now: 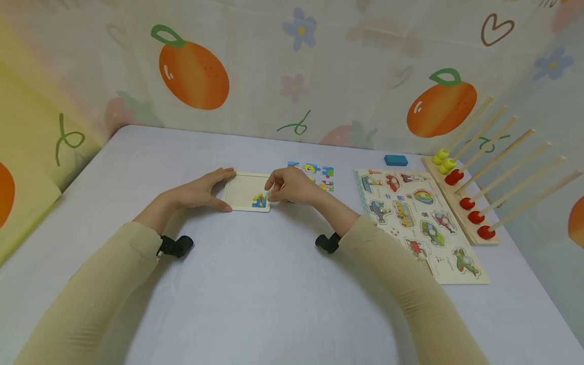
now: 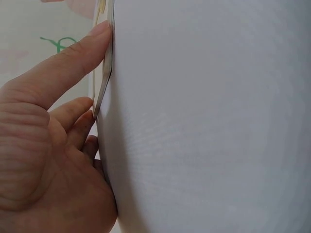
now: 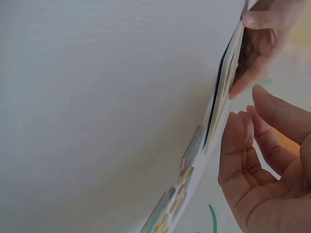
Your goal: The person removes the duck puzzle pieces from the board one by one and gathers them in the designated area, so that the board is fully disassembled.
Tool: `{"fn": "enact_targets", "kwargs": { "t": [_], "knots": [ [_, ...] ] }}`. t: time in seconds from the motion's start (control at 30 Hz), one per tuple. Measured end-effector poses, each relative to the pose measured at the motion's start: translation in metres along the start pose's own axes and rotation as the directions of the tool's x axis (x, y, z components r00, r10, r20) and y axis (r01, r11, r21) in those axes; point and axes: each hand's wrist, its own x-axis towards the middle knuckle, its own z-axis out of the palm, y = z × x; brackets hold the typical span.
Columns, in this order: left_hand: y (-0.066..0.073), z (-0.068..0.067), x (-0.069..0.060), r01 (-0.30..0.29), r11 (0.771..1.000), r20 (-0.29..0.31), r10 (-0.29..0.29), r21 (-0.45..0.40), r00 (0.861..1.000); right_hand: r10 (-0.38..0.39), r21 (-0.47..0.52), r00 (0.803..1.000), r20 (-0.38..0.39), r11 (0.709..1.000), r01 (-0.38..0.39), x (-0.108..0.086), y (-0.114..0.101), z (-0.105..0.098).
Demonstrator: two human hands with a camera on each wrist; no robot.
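Observation:
A shallow wooden puzzle tray [image 1: 242, 187] lies on the table, with some joined colourful jigsaw pieces [image 1: 259, 201] in its lower right corner. My left hand [image 1: 201, 190] holds the tray at its left side, thumb by the near corner and fingers by the far one. The left wrist view shows the thumb [image 2: 73, 63] against the tray's edge. Just over the tray's right edge hovers my right hand [image 1: 292, 185]. Its fingers [image 3: 233, 145] are loosely bent, the thumb stands apart, and nothing shows between them. Loose jigsaw pieces [image 1: 327, 171] lie behind this hand, partly hidden.
To the right lies a wooden peg puzzle board [image 1: 397, 228] with vehicle pictures. Beside it stands a counting rack [image 1: 463, 203] with tall upright rods and red and yellow-green beads. A small blue block [image 1: 396, 160] sits near the table's back edge.

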Motion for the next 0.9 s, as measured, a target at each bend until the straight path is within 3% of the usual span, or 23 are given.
{"fn": "enact_targets", "kwargs": {
  "t": [0.13,0.4,0.9],
  "knots": [
    [0.0,0.0,0.0,-0.004,1.0,0.0,0.004,-0.005,1.0,0.024,0.017,0.999,0.023,1.0,-0.024,0.003,-0.005,0.004],
    [-0.002,-0.001,0.002,-0.026,0.999,0.002,0.026,-0.023,1.0,0.064,-0.052,0.997,0.051,0.997,-0.062,0.012,-0.009,0.011],
    [-0.002,-0.001,0.0,-0.021,0.999,0.003,0.021,-0.045,1.0,0.097,-0.114,0.994,0.057,0.989,-0.09,0.009,-0.017,0.018]
  ]
}}
